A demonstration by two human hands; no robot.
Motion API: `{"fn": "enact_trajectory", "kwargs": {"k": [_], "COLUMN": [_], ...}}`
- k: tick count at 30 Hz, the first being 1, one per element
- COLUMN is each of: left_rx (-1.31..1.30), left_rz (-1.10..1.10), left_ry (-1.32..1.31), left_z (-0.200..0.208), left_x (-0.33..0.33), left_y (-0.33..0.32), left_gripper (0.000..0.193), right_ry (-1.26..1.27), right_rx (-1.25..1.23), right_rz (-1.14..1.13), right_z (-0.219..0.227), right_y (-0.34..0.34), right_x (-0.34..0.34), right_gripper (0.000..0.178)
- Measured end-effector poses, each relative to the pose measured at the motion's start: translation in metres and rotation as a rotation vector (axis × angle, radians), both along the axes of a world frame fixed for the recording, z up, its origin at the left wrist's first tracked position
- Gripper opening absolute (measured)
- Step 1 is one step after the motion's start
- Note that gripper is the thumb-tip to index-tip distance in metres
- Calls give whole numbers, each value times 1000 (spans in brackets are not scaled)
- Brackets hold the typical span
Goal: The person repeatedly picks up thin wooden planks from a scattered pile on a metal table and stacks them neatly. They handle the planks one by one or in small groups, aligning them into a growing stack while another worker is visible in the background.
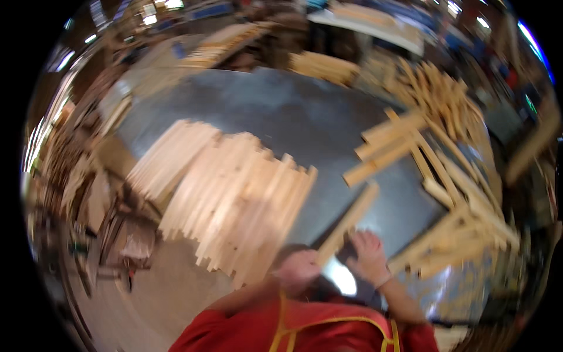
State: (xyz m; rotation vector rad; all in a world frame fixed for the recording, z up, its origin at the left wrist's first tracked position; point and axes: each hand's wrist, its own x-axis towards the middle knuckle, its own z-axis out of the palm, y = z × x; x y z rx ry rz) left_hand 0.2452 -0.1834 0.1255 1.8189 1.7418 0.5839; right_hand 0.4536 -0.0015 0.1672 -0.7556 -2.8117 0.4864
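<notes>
A pale wooden strip (352, 220) slants up from the table in front of me, with a dark shadow along its left side. My left hand (297, 270) is closed at the strip's near end, blurred by motion. Just right of the strip is my right hand (369, 256), its fingers bent and smeared, with a dark patch beside them that I cannot make out. To the left of my hands, a broad layer of pale strips (240, 199) lies side by side with uneven ends. A second group of strips (176, 155) adjoins it on the far left.
The dark metal table (281, 105) spreads out ahead. Loose yellowish strips (387, 146) lie crossed at the right, with a tangled heap (440, 97) behind and more strips (463, 234) along the right edge. Scrap wood (94, 193) stands at the left. Farther back is a white-topped bench (375, 29).
</notes>
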Motion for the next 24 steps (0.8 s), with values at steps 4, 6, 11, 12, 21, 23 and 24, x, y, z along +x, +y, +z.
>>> {"fn": "enact_trajectory", "kwargs": {"k": [4,6,11,12,21,23,24], "left_rx": [94,157,-26,-45,-628,-571,-541], "left_rz": [561,420,542,471,215,264,288], "left_ry": [265,644,890,796,381,344,327], "left_z": [-78,-80,-35,-29,14,-9,-16], "left_x": [1,-22,-13,-6,97,91,87], "left_y": [-95,-98,-55,-38,177,181,179], "left_gripper": [25,52,81,82,90,88,87], "right_ry": [-146,-127,131,142,-80,-174,-340], "right_rx": [44,140,-377,-487,68,235,171], "right_rz": [-366,-697,-994,-912,-457,-589,-633], "right_z": [-21,-47,-34,-13,-17,-33,-35], "right_y": [68,107,133,116,270,358,399], "right_x": [85,151,172,143,116,167,190], "right_gripper": [67,65,61,65,60,70,76]}}
